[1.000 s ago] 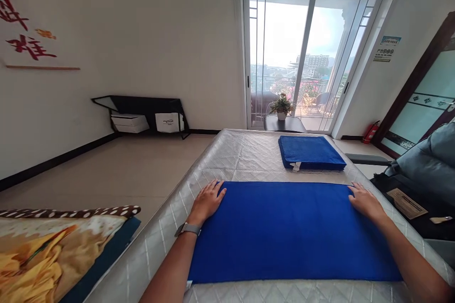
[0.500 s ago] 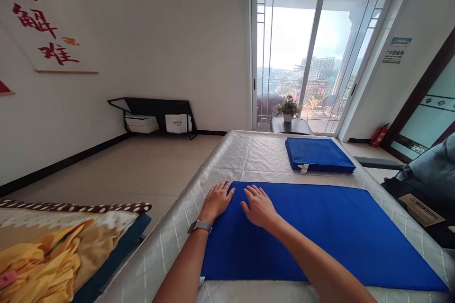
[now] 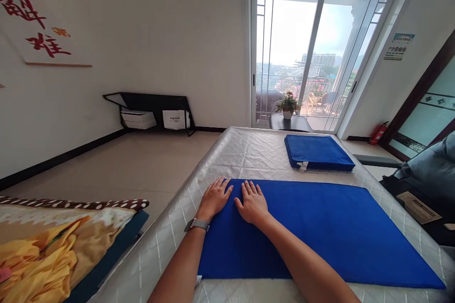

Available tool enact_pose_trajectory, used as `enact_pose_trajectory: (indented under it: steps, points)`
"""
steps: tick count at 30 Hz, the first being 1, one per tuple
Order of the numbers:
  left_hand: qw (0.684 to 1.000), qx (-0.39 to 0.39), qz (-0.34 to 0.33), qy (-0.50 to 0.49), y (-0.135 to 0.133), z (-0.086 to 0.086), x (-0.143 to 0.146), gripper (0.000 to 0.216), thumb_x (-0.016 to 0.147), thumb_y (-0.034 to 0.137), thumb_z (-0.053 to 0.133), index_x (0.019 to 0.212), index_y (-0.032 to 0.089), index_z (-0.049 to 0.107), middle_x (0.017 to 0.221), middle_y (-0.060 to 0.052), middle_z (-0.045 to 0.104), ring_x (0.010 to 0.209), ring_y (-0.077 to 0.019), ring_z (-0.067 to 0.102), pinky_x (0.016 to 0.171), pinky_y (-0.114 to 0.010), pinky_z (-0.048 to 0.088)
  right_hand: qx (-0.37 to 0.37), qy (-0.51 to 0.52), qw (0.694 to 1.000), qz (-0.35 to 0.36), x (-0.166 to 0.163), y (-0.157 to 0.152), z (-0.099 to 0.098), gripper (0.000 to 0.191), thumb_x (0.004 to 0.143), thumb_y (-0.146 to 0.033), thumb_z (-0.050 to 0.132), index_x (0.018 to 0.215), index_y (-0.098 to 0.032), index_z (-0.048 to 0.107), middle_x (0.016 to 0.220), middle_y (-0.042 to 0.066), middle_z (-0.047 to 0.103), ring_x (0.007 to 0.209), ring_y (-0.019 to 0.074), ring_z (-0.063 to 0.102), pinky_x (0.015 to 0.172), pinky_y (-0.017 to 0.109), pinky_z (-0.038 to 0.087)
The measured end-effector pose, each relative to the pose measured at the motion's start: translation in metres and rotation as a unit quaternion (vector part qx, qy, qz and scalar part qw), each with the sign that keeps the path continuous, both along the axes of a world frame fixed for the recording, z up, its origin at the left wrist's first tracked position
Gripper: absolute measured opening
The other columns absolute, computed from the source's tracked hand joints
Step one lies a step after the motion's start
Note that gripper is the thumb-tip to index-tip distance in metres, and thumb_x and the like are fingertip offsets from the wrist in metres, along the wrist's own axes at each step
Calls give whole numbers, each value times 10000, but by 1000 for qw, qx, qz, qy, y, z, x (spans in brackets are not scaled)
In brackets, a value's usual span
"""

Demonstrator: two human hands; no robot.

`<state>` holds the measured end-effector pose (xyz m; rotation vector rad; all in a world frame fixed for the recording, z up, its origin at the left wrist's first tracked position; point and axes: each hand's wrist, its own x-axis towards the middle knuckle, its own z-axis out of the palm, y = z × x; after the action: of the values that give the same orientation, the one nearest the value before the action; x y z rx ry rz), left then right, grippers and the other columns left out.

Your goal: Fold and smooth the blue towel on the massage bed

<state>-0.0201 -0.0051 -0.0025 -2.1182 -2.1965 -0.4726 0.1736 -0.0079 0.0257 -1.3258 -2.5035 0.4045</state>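
A blue towel (image 3: 320, 232) lies spread flat on a pale quilted mattress (image 3: 245, 151). My left hand (image 3: 215, 197), with a grey-banded watch on the wrist, rests at the towel's far left corner, fingers stretched out. Just to its right, my right hand (image 3: 253, 202) lies flat on the towel near the far edge, fingers extended and thumb apart. Neither hand holds anything. Beyond the towel sits a folded stack of blue towels (image 3: 318, 151) with a white label at its front edge.
At lower left is a bed with a patterned cover and yellow cloth (image 3: 39, 265). A potted plant (image 3: 288, 106) stands on a dark chair by the sliding glass door. A black rack (image 3: 152, 104) leans at the wall. Dark bags (image 3: 426, 175) sit at right.
My right hand has slid slightly left over the towel, with its fingers now closer together and pointing more straight ahead. My left hand stays at the corner. The view has shifted slightly.
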Motion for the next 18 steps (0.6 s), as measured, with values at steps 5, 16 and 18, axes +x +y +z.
enact_pose_trajectory:
  steps: [5, 16, 18]
  points:
    - [1000, -19, 8, -11, -3, 7, 3, 546, 1044, 472, 343, 1487, 193, 498, 1564, -135, 476, 1462, -276, 411, 1200, -455, 312, -14, -17, 1000, -19, 20, 8, -1, 755, 1019, -572, 239, 1609, -101, 256, 1678, 97, 204, 1560, 235, 123, 1261, 439, 58]
    - [999, -25, 9, -23, -3, 8, 4, 565, 1035, 482, 323, 1493, 197, 490, 1577, -127, 461, 1467, -285, 401, 1205, -467, 296, -22, -101, 988, -111, 129, 36, -1, 845, 1003, -659, 139, 1622, -85, 193, 1687, 93, 147, 1563, 211, 101, 1258, 373, 37]
    - [1000, -23, 5, -20, -2, 6, 2, 568, 1034, 484, 323, 1495, 196, 489, 1577, -128, 460, 1467, -281, 401, 1209, -461, 290, -23, -117, 984, -132, 157, 41, -1, 849, 1001, -662, 133, 1623, -87, 187, 1689, 91, 141, 1563, 207, 97, 1258, 368, 32]
